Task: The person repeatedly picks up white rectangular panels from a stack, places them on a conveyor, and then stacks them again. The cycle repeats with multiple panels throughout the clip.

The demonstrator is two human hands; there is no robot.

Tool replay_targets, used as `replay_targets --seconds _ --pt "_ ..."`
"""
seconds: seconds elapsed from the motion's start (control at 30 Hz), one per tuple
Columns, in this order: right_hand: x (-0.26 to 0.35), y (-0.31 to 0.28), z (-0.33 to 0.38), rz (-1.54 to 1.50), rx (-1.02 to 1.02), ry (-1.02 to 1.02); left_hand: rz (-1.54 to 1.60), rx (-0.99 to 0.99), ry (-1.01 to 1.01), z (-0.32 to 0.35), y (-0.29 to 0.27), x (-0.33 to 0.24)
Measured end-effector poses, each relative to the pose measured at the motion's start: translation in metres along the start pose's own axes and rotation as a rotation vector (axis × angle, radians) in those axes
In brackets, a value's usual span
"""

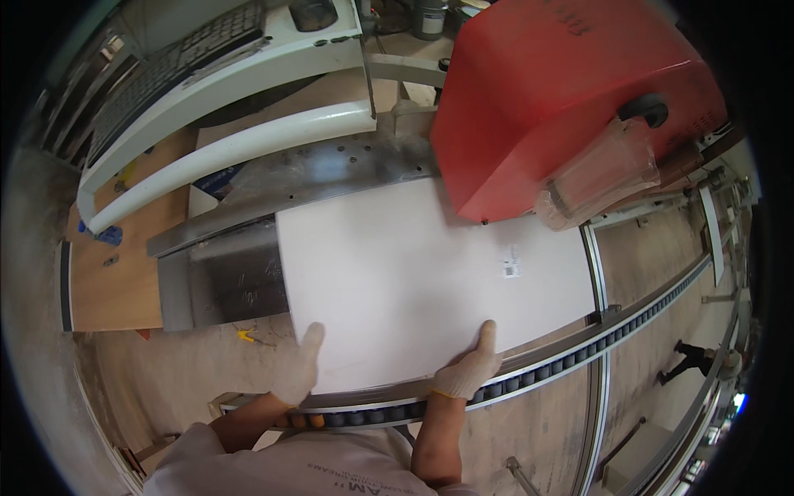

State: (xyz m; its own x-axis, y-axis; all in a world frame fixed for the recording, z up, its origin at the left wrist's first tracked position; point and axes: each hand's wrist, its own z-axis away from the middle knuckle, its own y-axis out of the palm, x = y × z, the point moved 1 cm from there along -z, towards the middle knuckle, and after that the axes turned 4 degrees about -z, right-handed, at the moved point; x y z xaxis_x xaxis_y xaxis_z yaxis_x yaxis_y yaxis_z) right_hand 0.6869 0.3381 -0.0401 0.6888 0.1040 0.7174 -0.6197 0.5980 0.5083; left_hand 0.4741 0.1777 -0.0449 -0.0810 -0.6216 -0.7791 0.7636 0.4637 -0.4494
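A large white flat panel (413, 273) lies on a metal machine table, its far edge reaching under a big red machine hood (546, 91). My left hand (299, 368), in a white work glove, grips the panel's near left corner. At the near right edge, my gloved right hand (470, 369) holds the panel with the thumb lying on top. A small grey label (511, 267) sits on the panel's right part. The near edge of the panel rests by a curved roller track (529, 376).
A grey metal table block (223, 277) stands left of the panel. A white machine arm with a keyboard (178, 62) is at the upper left. Wooden boards (116, 273) lie at left. A clear plastic guard (600, 178) hangs from the hood. Another person (693, 360) stands far right.
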Motion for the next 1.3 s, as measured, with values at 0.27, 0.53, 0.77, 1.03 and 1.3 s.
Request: replay_targets --seconds 0.27,0.53,0.77,1.03,1.3 --pt "0.013 -0.041 0.087 0.258 0.035 -0.198 0.072 -0.046 0.065 0.062 0.111 -0.054" --pt "0.064 -0.065 0.041 0.009 0.126 -0.104 -0.482 0.129 0.710 0.081 0.165 -0.090" --pt "0.144 -0.083 -0.010 0.063 0.039 -0.137 -0.671 0.371 0.738 0.197 0.134 -0.019" --pt "0.241 -0.118 -0.113 -0.076 0.055 -0.250 -0.975 -0.141 1.484 0.256 0.164 0.018" --pt "0.374 -0.257 -0.050 0.776 -0.306 -0.339 -0.981 0.209 0.940 0.430 0.149 0.035"
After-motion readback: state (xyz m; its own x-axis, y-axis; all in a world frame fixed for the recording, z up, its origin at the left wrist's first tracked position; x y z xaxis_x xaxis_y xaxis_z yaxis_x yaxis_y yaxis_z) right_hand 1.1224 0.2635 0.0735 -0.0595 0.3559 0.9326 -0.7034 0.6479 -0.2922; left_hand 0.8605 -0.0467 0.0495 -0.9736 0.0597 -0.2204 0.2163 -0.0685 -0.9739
